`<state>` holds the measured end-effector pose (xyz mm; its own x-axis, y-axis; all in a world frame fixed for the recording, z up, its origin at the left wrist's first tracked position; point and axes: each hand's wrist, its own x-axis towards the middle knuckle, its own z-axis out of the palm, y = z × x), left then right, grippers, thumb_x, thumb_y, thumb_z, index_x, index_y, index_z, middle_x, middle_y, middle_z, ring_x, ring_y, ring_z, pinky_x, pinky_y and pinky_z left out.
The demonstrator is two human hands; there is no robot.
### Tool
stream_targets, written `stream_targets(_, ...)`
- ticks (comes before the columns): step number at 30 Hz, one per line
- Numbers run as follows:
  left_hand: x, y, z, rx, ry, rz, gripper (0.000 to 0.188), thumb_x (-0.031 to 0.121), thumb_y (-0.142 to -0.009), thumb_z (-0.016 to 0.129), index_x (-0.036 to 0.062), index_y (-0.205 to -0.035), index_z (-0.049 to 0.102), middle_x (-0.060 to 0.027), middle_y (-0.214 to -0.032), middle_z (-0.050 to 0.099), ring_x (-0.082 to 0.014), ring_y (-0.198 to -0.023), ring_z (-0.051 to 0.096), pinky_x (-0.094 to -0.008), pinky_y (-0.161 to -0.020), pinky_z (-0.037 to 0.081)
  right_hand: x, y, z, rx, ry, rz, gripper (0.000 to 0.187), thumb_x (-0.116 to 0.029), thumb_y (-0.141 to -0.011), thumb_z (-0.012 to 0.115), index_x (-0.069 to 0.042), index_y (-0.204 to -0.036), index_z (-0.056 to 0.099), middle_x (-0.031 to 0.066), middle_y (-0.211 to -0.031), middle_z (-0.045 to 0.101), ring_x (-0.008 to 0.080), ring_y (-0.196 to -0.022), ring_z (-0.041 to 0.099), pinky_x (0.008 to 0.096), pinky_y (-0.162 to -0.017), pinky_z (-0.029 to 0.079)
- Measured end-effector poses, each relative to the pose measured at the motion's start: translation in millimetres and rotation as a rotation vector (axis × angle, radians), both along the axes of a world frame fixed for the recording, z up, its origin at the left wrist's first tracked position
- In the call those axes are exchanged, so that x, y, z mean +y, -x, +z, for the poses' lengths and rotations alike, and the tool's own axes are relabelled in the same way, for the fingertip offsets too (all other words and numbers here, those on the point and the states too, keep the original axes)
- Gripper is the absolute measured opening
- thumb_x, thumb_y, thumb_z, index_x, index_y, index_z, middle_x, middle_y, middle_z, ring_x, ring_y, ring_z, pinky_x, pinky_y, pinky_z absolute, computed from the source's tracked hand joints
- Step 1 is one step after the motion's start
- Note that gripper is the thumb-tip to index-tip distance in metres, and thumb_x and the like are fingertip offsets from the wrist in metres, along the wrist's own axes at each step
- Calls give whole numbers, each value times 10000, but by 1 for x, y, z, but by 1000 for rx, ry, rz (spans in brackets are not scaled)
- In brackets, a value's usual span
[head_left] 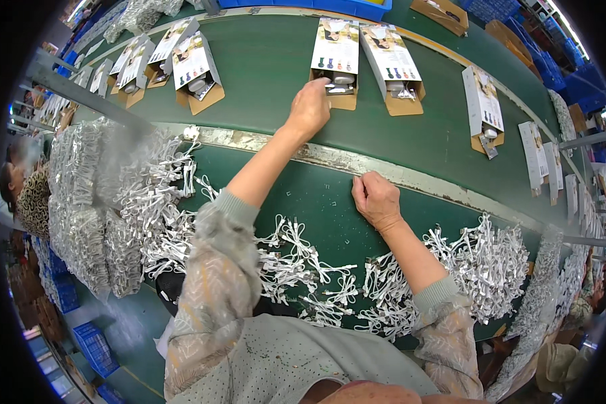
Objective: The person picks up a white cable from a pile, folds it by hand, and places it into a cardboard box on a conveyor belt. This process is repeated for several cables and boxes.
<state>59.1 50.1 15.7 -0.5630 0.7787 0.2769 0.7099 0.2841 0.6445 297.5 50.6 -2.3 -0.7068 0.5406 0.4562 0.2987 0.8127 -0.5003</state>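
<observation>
My left hand (310, 109) reaches across to the open near end of a white printed carton (337, 47) on the green belt. Its fingers are closed at the carton's mouth, and what they pinch, if anything, is hidden. Inside that mouth a rounded white item (343, 79) shows above a brown cardboard flap (344, 102). My right hand (377, 200) is curled into a fist by the worn metal rail (397, 176), with nothing showing from it. White coiled cables (293, 266) lie loose on the green table between my forearms.
Beside it stands a similar open carton (392, 60); several more line the belt (262, 60) to left and right. A cable heap (491, 269) lies right, bagged cables (81, 202) are piled left. A metal post (87, 94) crosses at left. A blue bin (310, 5) sits beyond.
</observation>
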Motion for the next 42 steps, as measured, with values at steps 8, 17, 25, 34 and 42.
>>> stream_targets(8, -166, -69, 43, 56, 464, -822, 381, 27, -697, 657, 77, -1073, 620, -131, -1148, 556, -340, -1108, 504, -396, -956, 427, 4, -3, -3, -32, -24, -4, 189, -133, -805, 631, -61, -693, 496, 105, -646, 532, 292, -570, 566, 367, -513, 464)
stream_targets(17, -180, -34, 50, -296, 411, -174, 152, 143, -792, 633, -3, -827, 656, -128, -699, 662, -229, -629, 648, -326, -628, 506, 0, -1, -1, 26, -39, -4, 201, -93, -807, 620, -45, -678, 474, 128, -631, 507, 314, -554, 536, 374, -503, 433)
stream_targets(25, -164, -15, 59, -911, 318, -327, 147, 117, -838, 625, -28, -821, 623, -29, -705, 625, -76, -582, 560, -223, -548, 466, -1, -2, -1, -2, -25, -11, 195, -132, -808, 626, -62, -679, 497, 104, -635, 527, 295, -563, 561, 374, -507, 460)
stream_targets(34, -77, -5, 25, 313, 72, 185, 169, 172, -784, 606, 24, -711, 570, -168, -672, 633, -362, -604, 623, -453, -574, 492, 2, -4, 0, -23, -22, -12, 188, -136, -811, 627, -60, -689, 506, 106, -641, 528, 291, -571, 563, 370, -513, 463)
stream_targets(42, -24, 4, 7, 231, 184, 36, 108, 58, -782, 555, 14, -857, 619, -219, -870, 640, -418, -828, 619, -481, -744, 504, 1, -1, -3, -34, -22, -7, 194, -138, -812, 625, -66, -684, 498, 102, -637, 524, 287, -561, 558, 370, -511, 462)
